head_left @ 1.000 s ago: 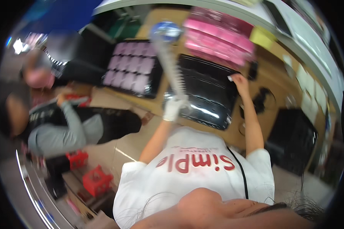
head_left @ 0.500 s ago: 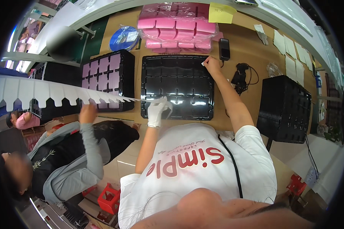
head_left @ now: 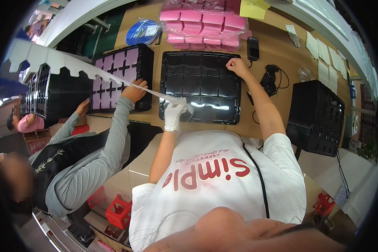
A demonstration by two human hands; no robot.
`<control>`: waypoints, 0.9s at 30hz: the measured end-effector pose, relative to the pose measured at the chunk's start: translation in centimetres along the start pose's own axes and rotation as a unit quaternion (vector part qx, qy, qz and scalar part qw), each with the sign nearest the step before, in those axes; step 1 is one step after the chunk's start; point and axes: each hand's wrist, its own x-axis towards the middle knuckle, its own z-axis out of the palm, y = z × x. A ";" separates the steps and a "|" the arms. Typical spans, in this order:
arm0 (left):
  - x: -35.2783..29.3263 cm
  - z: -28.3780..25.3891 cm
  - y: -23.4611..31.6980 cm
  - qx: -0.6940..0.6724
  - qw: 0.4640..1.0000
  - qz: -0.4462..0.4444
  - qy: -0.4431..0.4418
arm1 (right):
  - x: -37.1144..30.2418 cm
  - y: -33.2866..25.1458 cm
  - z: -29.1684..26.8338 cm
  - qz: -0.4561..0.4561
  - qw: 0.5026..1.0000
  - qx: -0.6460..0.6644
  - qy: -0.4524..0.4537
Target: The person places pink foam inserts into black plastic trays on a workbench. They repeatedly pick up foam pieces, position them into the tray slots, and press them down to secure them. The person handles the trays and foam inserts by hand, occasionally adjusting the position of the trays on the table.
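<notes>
My left hand (head_left: 175, 116), in a white glove, pinches the end of a long white strip with a notched edge (head_left: 77, 64). The strip runs up to the left, across the view. In front of me lies a black plastic tray (head_left: 199, 87) with shallow compartments; my left hand is over its near left part. My bare right hand (head_left: 237, 67) is closed at the tray's far right corner, with the fingertips curled down. Whatever may be between those fingers is hidden.
At left, a co-worker's hands (head_left: 134, 90) touch a black tray stack with pink inserts (head_left: 115, 75). Pink foam packs (head_left: 203, 23) and a blue roll (head_left: 143, 32) lie beyond. Right are a black handheld device (head_left: 253, 48), cables (head_left: 271, 80), gloves (head_left: 319, 48) and stacked black trays (head_left: 317, 115).
The small white piece at my right fingertips no longer shows, and those fingers are more curled. The strip tilts more steeply. The co-worker's hand has moved onto the pink-filled tray. The view has shifted slightly.
</notes>
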 end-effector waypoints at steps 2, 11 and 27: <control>0.1 -0.2 0.2 0.014 1.000 -0.021 -0.012 | -1.6 -1.4 0.3 -0.010 0.981 0.194 0.027; -0.6 -0.8 1.2 -0.107 0.991 -0.051 -0.058 | -13.0 -10.0 8.4 0.204 0.750 0.620 -0.110; -0.2 -3.3 2.6 -0.074 0.994 0.062 -0.041 | -14.3 -18.3 12.3 0.078 0.960 0.224 -0.146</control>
